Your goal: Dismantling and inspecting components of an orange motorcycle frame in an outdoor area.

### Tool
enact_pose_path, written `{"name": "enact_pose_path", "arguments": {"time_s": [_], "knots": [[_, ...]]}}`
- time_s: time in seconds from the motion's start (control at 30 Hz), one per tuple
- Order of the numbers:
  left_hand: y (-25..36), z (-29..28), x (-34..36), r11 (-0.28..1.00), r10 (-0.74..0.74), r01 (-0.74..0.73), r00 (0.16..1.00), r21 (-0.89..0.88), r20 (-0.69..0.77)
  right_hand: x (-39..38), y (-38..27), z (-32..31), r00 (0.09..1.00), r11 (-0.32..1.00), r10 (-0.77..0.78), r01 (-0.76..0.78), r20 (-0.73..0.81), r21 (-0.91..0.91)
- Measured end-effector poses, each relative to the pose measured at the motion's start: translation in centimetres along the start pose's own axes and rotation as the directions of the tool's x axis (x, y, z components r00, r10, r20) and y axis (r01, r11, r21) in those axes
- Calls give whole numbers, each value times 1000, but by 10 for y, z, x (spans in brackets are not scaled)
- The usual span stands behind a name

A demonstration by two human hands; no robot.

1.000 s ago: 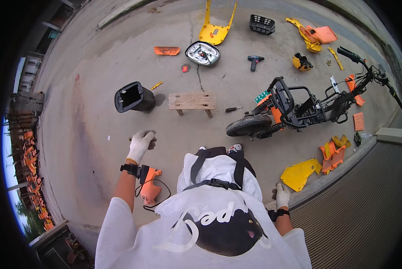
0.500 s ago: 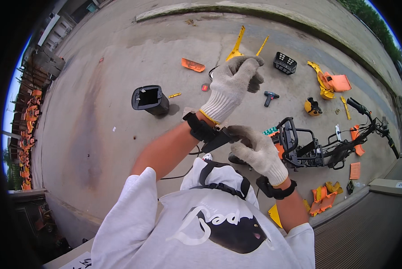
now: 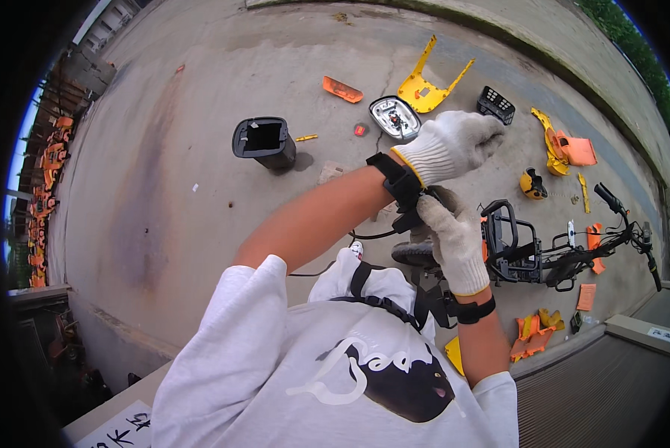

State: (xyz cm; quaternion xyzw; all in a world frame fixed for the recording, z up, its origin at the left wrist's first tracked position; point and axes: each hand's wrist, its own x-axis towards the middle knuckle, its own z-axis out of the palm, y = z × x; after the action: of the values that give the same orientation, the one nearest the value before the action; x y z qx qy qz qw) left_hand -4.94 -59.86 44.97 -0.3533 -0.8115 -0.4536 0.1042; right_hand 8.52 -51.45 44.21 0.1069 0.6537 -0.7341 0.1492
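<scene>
My left hand (image 3: 463, 143), in a pale knitted work glove, is held out over the ground with its fingers curled together and nothing visible in them. Round its wrist sits a black strap with a dark block (image 3: 402, 183). My right hand (image 3: 454, 243), gloved too, pinches the loose end of this wrist strap from below; the fingertips are partly hidden against it. Another black strap (image 3: 472, 309) circles my right wrist. Beyond the left hand lie an oval shell with small parts inside (image 3: 394, 117) and a yellow forked panel (image 3: 423, 93).
A stripped black bike frame (image 3: 518, 250) with handlebars lies to the right. A black bin (image 3: 264, 142) stands at the left. Around are a black basket (image 3: 496, 104), a yellow helmet (image 3: 533, 184), an orange panel (image 3: 342, 89) and orange and yellow panels (image 3: 536, 334). A black cable runs near my feet.
Both hands have moved right, and the right hand has come up against the strap on my left wrist. The oval shell and the yellow panel's base have come into sight.
</scene>
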Motion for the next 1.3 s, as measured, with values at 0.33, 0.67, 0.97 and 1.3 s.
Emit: {"name": "enact_pose_path", "arguments": {"time_s": [0.33, 0.67, 0.97, 1.3], "knots": [[-20, -101, -90, 943, -269, 126, 831, 307, 487, -19, 34, -23, 996, 925, -53, 76, 72, -372], [24, -230, -198, 82, -706, 955, -146, 286, 693, -90, 131, -136, 890, 833, 177, -363, -421, -417], [66, -204, -220, 603, -256, 636, -417, 482, 872, -91, 168, -143, 884, 785, 218, -411, -414, -463], [38, -200, -210, 337, -355, 809, -365, 482, 861, -79, 173, -166, 841, 803, 227, -447, -490, -394]]}}
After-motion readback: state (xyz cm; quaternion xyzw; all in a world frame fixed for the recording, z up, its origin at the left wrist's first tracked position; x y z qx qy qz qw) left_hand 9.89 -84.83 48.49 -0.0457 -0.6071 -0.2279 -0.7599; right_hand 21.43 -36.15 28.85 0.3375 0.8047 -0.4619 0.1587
